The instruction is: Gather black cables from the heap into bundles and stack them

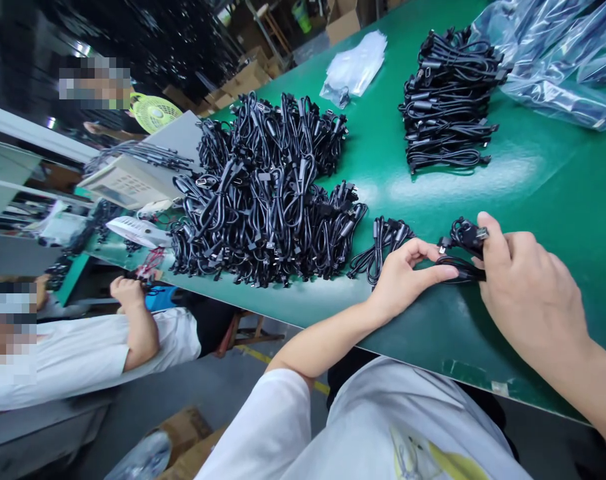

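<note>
A coiled black cable (463, 267) is held between both hands just above the green table's front part. My right hand (530, 287) is closed round the bundle, with a metal-ended plug by its thumb. With thumb and fingertips, my left hand (407, 273) pinches the cable's other side, near a small connector. Beside the left hand lie a few loose cable bundles (383, 243). Further left rises a large pile of black cable bundles (267, 200). A neat stack of cable bundles (447, 107) lies beyond the right hand.
Clear plastic bags (563, 67) cover the far right corner, and more flat bags (355, 63) lie at the back. A pale device with keys (133, 183) and a green fan (155, 113) stand left. A co-worker in a white shirt (87, 340) sits at the left.
</note>
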`<state>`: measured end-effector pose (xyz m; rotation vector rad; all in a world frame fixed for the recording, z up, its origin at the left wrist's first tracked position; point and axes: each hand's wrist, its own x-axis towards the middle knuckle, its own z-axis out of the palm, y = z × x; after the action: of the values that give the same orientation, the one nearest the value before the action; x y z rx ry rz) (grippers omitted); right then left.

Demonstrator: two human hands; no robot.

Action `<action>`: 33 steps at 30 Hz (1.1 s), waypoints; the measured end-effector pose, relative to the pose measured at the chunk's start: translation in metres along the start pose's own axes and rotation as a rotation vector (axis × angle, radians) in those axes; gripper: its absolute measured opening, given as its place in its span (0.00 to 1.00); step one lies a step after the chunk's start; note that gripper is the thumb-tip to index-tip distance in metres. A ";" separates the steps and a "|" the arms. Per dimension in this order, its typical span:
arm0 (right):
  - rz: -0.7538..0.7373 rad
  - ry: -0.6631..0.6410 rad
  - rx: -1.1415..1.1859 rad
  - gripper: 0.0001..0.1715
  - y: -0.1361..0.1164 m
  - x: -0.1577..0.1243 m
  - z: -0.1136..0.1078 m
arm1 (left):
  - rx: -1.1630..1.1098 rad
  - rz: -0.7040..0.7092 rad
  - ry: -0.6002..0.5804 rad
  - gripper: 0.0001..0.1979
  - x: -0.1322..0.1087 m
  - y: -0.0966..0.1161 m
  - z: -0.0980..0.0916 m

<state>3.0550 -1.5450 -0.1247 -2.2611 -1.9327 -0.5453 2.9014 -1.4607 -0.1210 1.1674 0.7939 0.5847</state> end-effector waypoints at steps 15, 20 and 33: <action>-0.014 -0.034 0.046 0.31 -0.002 0.002 -0.002 | -0.099 0.002 0.042 0.23 0.003 -0.003 0.001; -0.009 -0.043 0.038 0.32 -0.002 0.003 -0.002 | -0.244 -0.034 0.047 0.22 0.003 -0.006 0.003; -0.053 0.015 0.181 0.38 0.005 -0.001 0.006 | -0.164 -0.001 -0.064 0.26 0.006 0.001 -0.004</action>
<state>3.0607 -1.5448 -0.1301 -2.0953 -1.9531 -0.3754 2.9014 -1.4535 -0.1228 1.0301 0.6796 0.5974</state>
